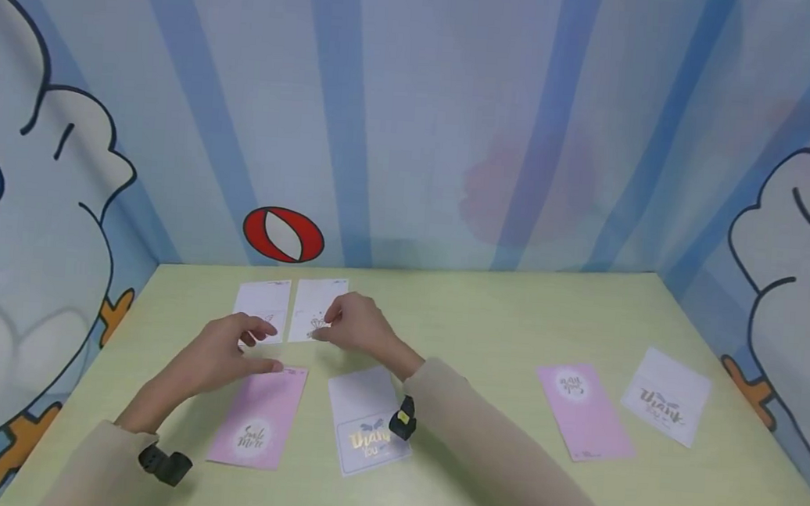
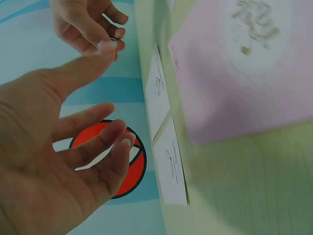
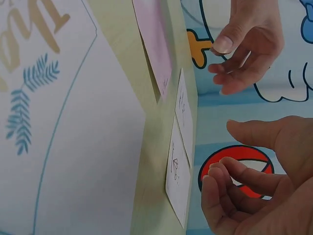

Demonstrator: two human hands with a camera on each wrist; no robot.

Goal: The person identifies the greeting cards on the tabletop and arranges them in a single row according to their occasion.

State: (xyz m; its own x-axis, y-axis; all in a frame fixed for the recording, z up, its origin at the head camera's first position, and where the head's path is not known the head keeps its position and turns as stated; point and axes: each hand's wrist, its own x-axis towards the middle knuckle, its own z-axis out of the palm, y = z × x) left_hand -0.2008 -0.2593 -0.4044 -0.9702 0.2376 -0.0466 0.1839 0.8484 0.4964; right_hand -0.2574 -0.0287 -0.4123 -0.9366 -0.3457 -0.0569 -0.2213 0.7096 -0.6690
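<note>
My left hand (image 1: pixel 228 354) hovers over the top of a pink "Smile More" card (image 1: pixel 263 404), its thumb apart from the bent fingers. Behind it, a small white card (image 1: pixel 261 296) is partly covered by those fingers in the head view. My right hand (image 1: pixel 361 327) is beside a second white card (image 1: pixel 319 298) and overlaps its lower edge. In the right wrist view, a gap shows between the right thumb (image 3: pixel 252 133) and the loosely curled fingers, with nothing held. Below the right wrist lies a white "Thank You" card (image 1: pixel 365 419) with gold lettering and blue leaves.
Another pink card (image 1: pixel 591 419) and a tilted white "thank you" card (image 1: pixel 666 397) lie on the right of the pale yellow table (image 1: pixel 484 329). A blue striped wall (image 1: pixel 442 130) with cartoon figures encloses the back and sides. Both wrists carry small black cameras.
</note>
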